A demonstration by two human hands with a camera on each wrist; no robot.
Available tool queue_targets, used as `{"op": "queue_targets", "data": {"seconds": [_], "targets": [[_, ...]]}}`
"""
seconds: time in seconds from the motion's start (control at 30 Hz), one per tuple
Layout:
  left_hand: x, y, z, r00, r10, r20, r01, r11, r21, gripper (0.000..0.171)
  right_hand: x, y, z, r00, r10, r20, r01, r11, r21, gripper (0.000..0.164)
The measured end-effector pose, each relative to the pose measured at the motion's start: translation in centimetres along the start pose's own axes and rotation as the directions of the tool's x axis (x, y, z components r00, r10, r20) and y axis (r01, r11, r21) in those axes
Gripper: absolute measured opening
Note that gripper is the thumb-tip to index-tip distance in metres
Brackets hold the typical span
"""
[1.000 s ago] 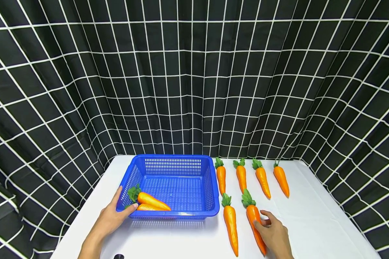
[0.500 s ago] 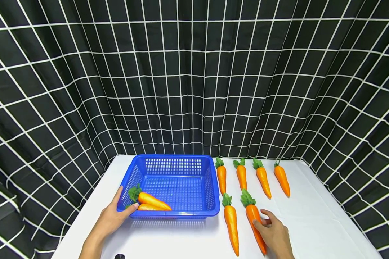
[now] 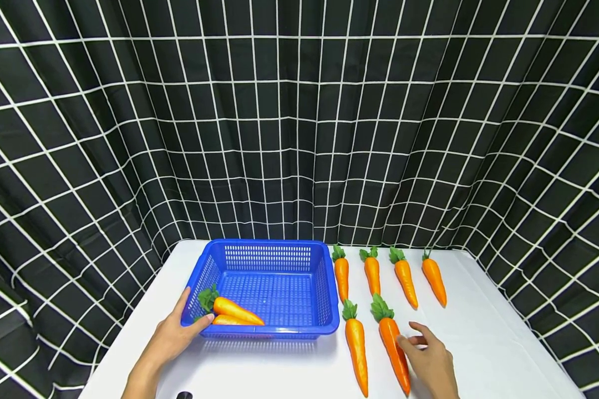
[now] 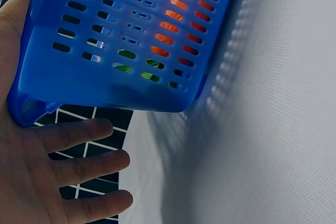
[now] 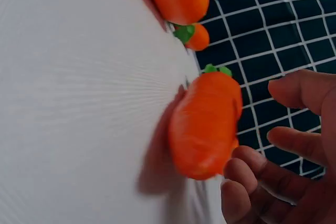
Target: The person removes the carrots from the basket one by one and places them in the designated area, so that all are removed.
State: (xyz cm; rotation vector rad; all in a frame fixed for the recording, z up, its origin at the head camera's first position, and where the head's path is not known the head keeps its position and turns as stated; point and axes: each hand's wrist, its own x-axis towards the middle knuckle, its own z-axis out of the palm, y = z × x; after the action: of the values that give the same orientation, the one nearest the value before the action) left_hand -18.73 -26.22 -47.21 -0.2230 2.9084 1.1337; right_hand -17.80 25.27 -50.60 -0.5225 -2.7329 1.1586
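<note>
My left hand holds the front left corner of a blue plastic basket, thumb over the rim; in the left wrist view three fingers stretch out below it. Two carrots lie in the basket's left front, one partly over the other. Over the table at the right, my right hand is beside an orange carrot, its thumb close to the carrot's side; whether they touch I cannot tell. The right wrist view shows the hand's fingers spread loosely around nothing, near that carrot's thick end.
Another carrot lies between that carrot and the basket. Behind them, several carrots, including one at the far right, form a row on the white tabletop. A black curtain with white grid lines surrounds the table. A small dark object shows at the bottom edge.
My right hand has drawn slightly right, off the front carrot it was gripping. That carrot's leafy end has shifted slightly left. The left hand and basket hold still; the head view tilts a little.
</note>
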Motion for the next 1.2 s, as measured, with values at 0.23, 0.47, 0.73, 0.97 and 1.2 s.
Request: {"op": "queue_targets", "data": {"seconds": [0.23, 0.47, 0.73, 0.97, 1.2], "targets": [[0.1, -0.1, -0.1, 1.0, 0.009, 0.003, -0.009, 1.0, 0.003, 0.105, -0.7, -1.2, -1.5, 0.994, -0.05, -0.098, 0.056, 0.997, 0.057, 0.058], [0.1, -0.2, -0.1, 1.0, 0.021, 0.001, -0.021, 1.0, 0.004, 0.105, -1.4, -3.4, -2.7, 0.992, -0.011, -0.129, 0.038, 0.976, 0.216, 0.05], [0.1, -0.2, -0.1, 1.0, 0.016, 0.009, -0.016, 1.0, -0.008, 0.104, -1.9, -6.1, -4.8, 0.997, -0.059, 0.045, 0.021, 0.808, 0.589, 0.054], [0.0, -0.4, 0.0, 1.0, 0.017, 0.006, -0.017, 1.0, -0.014, 0.107, -2.2, -7.7, -5.7, 0.958, -0.274, 0.089, 0.117, 0.652, 0.749, 0.042], [0.1, -0.3, -0.1, 1.0, 0.017, 0.008, -0.017, 1.0, -0.016, 0.106, -1.8, -10.1, -5.9, 0.823, -0.562, 0.078, 0.225, 0.45, 0.864, 0.042]]}}
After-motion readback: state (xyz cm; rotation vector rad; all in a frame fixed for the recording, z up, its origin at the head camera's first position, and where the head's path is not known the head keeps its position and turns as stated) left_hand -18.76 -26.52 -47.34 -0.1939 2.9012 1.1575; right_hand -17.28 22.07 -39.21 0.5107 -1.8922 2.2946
